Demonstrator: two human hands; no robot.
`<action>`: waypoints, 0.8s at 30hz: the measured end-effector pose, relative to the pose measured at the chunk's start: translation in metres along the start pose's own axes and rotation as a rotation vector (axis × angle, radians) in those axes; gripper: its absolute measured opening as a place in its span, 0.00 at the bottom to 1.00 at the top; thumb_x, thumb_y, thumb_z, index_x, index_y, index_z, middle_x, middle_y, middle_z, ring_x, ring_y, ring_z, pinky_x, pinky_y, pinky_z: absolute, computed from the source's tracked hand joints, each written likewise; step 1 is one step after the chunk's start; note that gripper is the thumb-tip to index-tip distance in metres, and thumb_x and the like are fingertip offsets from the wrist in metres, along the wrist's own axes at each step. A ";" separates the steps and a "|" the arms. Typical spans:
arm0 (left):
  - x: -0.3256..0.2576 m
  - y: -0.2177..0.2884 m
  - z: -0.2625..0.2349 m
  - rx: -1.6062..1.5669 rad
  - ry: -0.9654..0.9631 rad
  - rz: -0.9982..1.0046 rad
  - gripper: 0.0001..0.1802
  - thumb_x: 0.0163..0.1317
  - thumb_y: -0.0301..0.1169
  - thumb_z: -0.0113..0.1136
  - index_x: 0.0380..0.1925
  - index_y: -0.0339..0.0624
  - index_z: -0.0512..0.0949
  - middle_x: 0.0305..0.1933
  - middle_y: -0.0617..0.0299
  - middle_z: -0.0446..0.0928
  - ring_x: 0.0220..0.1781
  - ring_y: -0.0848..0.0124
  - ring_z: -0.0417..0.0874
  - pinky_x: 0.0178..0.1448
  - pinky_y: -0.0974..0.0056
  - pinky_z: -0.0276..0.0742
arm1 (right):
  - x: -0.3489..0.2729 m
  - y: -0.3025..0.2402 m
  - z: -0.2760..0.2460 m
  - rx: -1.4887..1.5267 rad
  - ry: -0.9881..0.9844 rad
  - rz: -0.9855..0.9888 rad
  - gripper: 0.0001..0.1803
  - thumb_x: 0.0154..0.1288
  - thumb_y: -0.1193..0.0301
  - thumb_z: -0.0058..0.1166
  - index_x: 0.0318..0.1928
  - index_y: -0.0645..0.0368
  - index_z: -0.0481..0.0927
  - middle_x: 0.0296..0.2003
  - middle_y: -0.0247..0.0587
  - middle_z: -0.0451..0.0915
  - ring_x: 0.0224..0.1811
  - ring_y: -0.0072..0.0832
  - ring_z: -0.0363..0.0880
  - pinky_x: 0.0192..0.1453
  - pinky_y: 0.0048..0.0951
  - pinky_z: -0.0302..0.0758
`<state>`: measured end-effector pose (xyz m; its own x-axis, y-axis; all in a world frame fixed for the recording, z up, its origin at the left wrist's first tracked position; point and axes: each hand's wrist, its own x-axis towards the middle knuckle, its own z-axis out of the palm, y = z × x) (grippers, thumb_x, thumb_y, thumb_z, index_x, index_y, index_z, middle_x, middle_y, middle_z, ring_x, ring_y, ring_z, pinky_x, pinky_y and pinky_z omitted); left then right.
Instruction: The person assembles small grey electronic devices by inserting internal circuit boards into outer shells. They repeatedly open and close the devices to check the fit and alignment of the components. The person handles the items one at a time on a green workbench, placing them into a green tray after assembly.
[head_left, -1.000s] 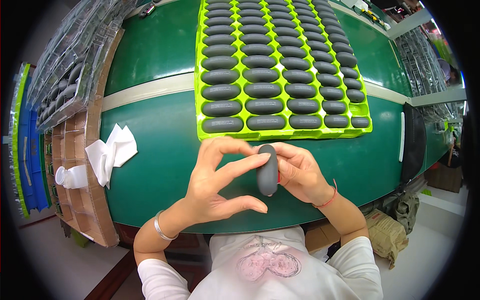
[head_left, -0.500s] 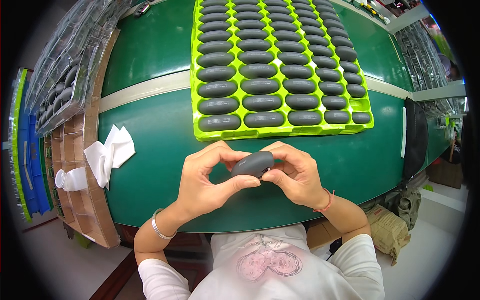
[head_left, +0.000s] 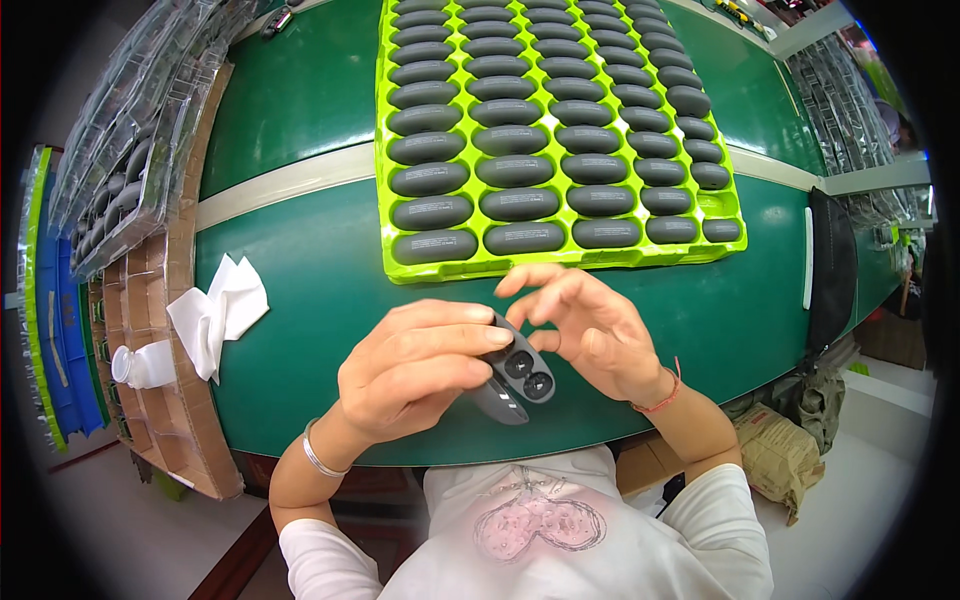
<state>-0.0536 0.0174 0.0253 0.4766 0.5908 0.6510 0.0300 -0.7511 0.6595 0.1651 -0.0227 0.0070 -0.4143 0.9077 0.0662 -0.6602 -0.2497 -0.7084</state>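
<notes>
L hand [head_left: 420,370] pinches the dark grey case [head_left: 512,375] w/ thumb + fingers, case hinged open so two round sockets face up, held just above the near edge of the green table [head_left: 300,110]. Long axis runs upper-left to lower-right. R hand [head_left: 590,330] hovers just right of the case, fingers spread, gripping nothing, so L is the nearer. Lime tray [head_left: 385,150] of shut cases sits just beyond.

White short-sleeved shirt with pink chest print, lower centre; silver bangle [head_left: 318,462] on left wrist; red string bracelet [head_left: 662,392] on right wrist.
</notes>
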 end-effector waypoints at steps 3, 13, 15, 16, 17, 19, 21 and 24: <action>-0.001 -0.001 0.000 0.115 0.001 0.094 0.14 0.47 0.23 0.70 0.35 0.48 0.81 0.48 0.57 0.81 0.54 0.61 0.77 0.56 0.57 0.75 | 0.000 -0.001 0.006 0.028 0.054 0.251 0.28 0.66 0.62 0.58 0.61 0.63 0.66 0.59 0.47 0.68 0.60 0.30 0.70 0.60 0.31 0.73; -0.005 0.009 0.007 -0.060 0.074 -0.165 0.21 0.47 0.14 0.61 0.44 0.37 0.80 0.47 0.46 0.80 0.47 0.55 0.82 0.51 0.59 0.78 | -0.005 0.010 -0.005 0.037 0.058 0.081 0.22 0.60 0.82 0.60 0.55 0.63 0.74 0.54 0.39 0.74 0.58 0.29 0.72 0.62 0.33 0.75; -0.005 0.007 0.004 -0.199 0.059 -0.186 0.22 0.50 0.13 0.53 0.49 0.25 0.75 0.46 0.39 0.80 0.48 0.50 0.84 0.51 0.56 0.79 | -0.004 0.013 -0.008 0.004 0.065 0.011 0.20 0.59 0.82 0.61 0.53 0.62 0.74 0.53 0.40 0.74 0.58 0.29 0.72 0.62 0.33 0.75; -0.004 0.006 0.002 -0.196 0.033 -0.175 0.22 0.51 0.14 0.53 0.50 0.26 0.75 0.45 0.39 0.81 0.47 0.50 0.84 0.52 0.56 0.79 | -0.004 0.013 -0.009 -0.013 0.070 -0.024 0.19 0.59 0.82 0.61 0.51 0.62 0.75 0.53 0.40 0.74 0.58 0.29 0.72 0.62 0.32 0.75; -0.002 0.007 0.000 -0.192 0.006 -0.165 0.22 0.51 0.15 0.53 0.50 0.26 0.75 0.45 0.39 0.81 0.46 0.51 0.84 0.52 0.56 0.79 | -0.005 0.013 -0.009 -0.005 0.091 -0.027 0.18 0.59 0.82 0.61 0.50 0.62 0.75 0.53 0.41 0.74 0.58 0.29 0.72 0.62 0.33 0.74; -0.002 0.007 -0.002 -0.182 -0.015 -0.155 0.22 0.52 0.16 0.54 0.50 0.26 0.75 0.44 0.40 0.81 0.45 0.52 0.85 0.52 0.56 0.79 | -0.006 0.010 -0.008 0.012 0.130 -0.032 0.17 0.58 0.82 0.62 0.48 0.61 0.75 0.52 0.42 0.74 0.58 0.30 0.72 0.63 0.34 0.73; -0.002 0.007 -0.002 -0.168 -0.006 -0.157 0.21 0.52 0.16 0.56 0.50 0.25 0.76 0.43 0.40 0.81 0.43 0.52 0.85 0.51 0.57 0.79 | -0.006 0.011 -0.009 -0.057 0.123 -0.062 0.17 0.57 0.82 0.63 0.47 0.61 0.75 0.52 0.42 0.75 0.58 0.30 0.72 0.64 0.36 0.71; -0.007 0.002 0.000 -0.111 0.022 -0.156 0.18 0.54 0.18 0.59 0.48 0.25 0.77 0.43 0.41 0.82 0.40 0.55 0.85 0.47 0.60 0.81 | -0.006 0.014 -0.011 -0.116 0.117 -0.085 0.18 0.55 0.83 0.65 0.46 0.61 0.75 0.51 0.42 0.75 0.58 0.30 0.72 0.64 0.37 0.70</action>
<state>-0.0567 0.0121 0.0222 0.4543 0.7049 0.5447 0.0049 -0.6134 0.7897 0.1650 -0.0276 -0.0106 -0.2802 0.9585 0.0520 -0.6105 -0.1361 -0.7803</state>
